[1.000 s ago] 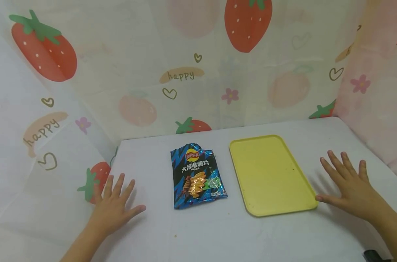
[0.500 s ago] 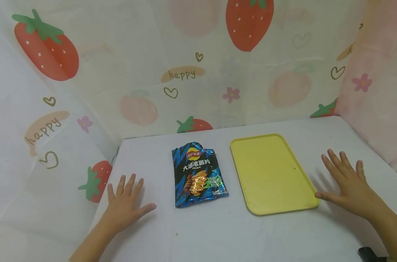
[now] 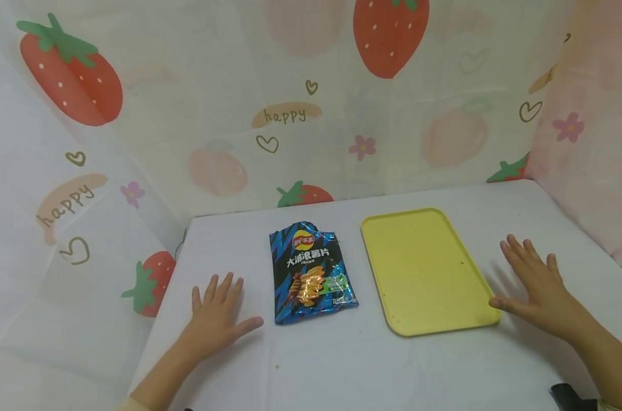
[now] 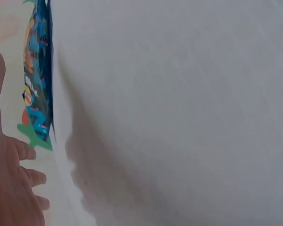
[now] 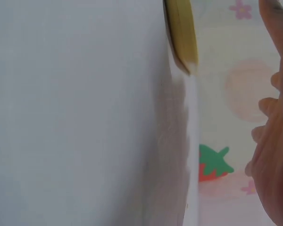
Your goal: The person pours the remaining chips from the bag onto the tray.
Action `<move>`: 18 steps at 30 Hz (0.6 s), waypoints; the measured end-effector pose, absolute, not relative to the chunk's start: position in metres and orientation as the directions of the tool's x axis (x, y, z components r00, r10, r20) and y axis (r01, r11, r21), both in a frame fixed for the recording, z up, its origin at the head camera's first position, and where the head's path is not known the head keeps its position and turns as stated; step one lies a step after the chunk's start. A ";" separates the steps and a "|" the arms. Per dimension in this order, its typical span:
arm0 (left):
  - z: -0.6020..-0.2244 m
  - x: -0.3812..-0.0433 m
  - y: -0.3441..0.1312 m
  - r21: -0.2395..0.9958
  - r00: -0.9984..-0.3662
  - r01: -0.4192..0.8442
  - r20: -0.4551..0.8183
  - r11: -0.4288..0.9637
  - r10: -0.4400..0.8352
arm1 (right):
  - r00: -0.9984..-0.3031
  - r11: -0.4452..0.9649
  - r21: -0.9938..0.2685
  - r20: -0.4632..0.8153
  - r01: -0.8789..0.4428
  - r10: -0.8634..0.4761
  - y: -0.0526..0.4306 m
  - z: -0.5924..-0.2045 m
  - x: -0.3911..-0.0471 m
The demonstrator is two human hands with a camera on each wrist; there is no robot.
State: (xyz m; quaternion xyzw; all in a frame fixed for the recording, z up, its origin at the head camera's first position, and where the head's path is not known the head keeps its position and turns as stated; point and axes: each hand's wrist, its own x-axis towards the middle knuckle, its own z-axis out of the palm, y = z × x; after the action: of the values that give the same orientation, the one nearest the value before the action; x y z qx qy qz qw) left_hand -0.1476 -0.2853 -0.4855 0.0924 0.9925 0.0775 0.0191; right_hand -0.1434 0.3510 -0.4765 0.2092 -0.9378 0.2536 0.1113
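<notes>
A blue and black potato chip bag point(image 3: 311, 274) with a torn top edge lies flat on the white table. To its right sits a shallow yellow tray point(image 3: 429, 274). My left hand point(image 3: 215, 317) hovers left of the bag, fingers spread, apart from it and holding nothing. The left wrist view shows the bag point(image 4: 37, 75) edge-on beyond the thumb. Over the tray's right front corner reaches the thumb of my right hand point(image 3: 547, 297); its fingers are spread and grip nothing. In the right wrist view the tray point(image 5: 184, 35) appears edge-on, apart from the right hand point(image 5: 273, 141).
A white cloth covers the table point(image 3: 331, 371). Behind it and at both sides hang curtains point(image 3: 393, 131) printed with strawberries, hearts and flowers. A black object point(image 3: 568, 394), perhaps a wrist strap, shows by the right forearm.
My left hand has moved rightward, closer to the chip bag. The right hand has shifted slightly left. Bag and tray stay where they were; the view has tilted a little.
</notes>
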 end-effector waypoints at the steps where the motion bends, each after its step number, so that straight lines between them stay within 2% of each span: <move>1: -0.485 -0.148 -0.283 0.166 -0.982 0.180 -0.025 0.970 0.187 | -0.888 0.776 -0.441 0.314 -0.450 -0.337 0.350 -0.477 -0.144; 18: -0.488 -0.157 -0.247 0.241 -0.982 0.163 -0.056 0.957 0.182 | -0.889 0.699 -0.549 0.296 -0.459 -0.351 0.344 -0.491 -0.144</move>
State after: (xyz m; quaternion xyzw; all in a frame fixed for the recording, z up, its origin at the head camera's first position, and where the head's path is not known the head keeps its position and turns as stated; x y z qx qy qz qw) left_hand -0.1569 -0.2466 -0.4877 0.0873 0.9883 0.1187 0.0390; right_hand -0.1436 0.3445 -0.4909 0.2204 -0.9178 0.3193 0.0844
